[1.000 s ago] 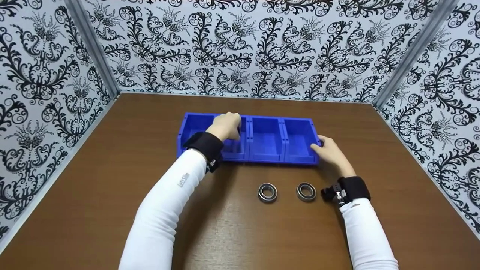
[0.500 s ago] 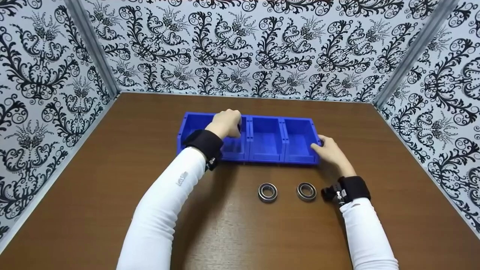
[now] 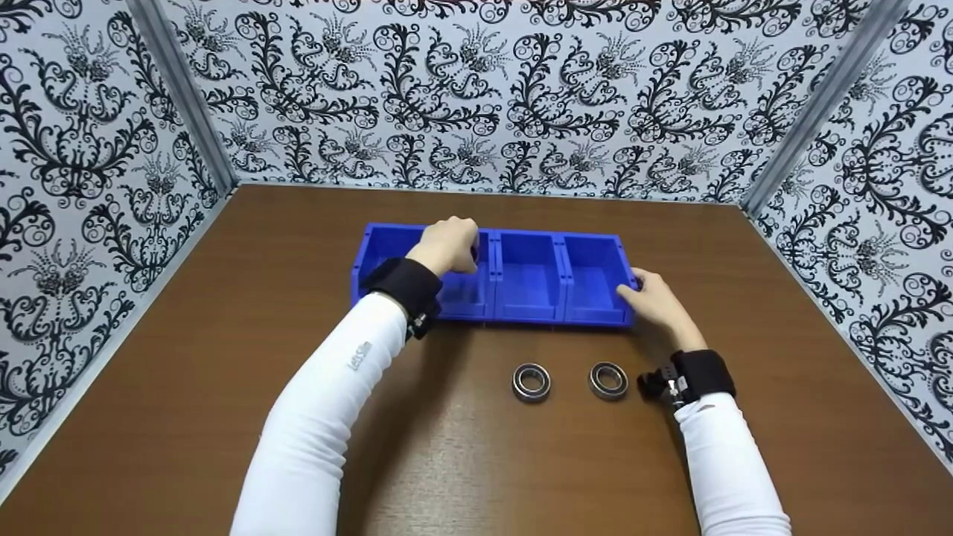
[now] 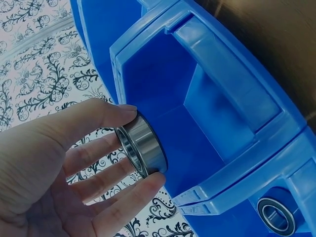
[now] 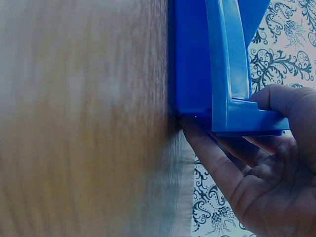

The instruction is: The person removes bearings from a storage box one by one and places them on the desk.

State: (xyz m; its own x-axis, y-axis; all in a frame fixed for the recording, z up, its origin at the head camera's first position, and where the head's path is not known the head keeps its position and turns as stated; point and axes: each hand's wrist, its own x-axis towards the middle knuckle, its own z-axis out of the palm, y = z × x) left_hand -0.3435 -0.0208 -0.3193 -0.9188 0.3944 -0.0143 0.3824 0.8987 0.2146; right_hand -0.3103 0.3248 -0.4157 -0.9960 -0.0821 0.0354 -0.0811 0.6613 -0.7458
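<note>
A row of joined blue storage bins stands on the table. Over the second bin from the left is my left hand, thumb and fingers pinching a steel ball bearing by its rim, tilted at the bin's mouth. The head view mostly hides that bearing behind the hand. Another bearing sits in the neighbouring bin in the left wrist view; my arm covers it in the head view. At the right end, my right hand grips the outer bin wall, thumb on the rim and fingers outside.
Two more bearings, one left and one right, lie flat on the brown table in front of the bins. Patterned walls enclose the table at the back and both sides.
My left hand has risen very slightly over the bin, the bearing still in its fingers. The right hand, the bins and the bearings on the table stay where they were.
</note>
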